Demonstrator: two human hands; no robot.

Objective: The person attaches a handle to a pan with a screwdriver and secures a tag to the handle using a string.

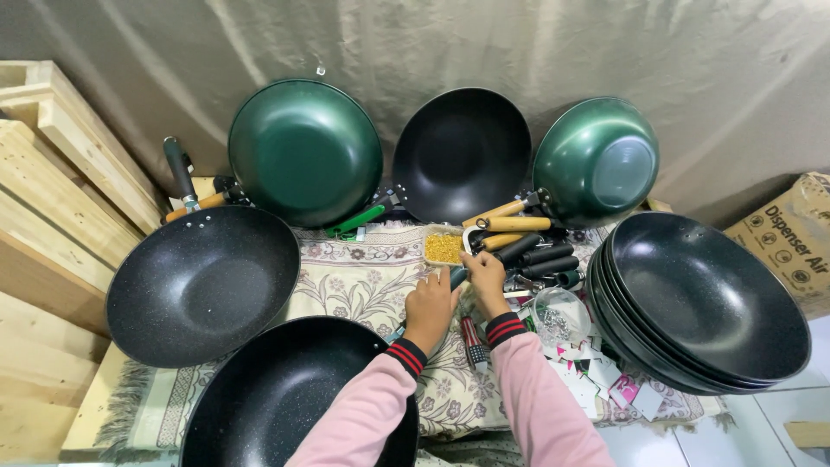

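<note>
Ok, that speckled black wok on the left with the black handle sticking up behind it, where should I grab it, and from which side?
Probably by the black handle of the speckled wok, coming from the far left. The handle rises clear at the back-left rim, while the green wok crowds its right and another black wok overlaps the near rim. Both hands are busy at the small parts.

Two bare hands are seen, the left hand (pixel 430 309) and the right hand (pixel 485 278). Both arms are covered by pink long sleeves (pixel 363 415), each finished with a dark ribbed cuff (pixel 403 356) striped in red.
</note>
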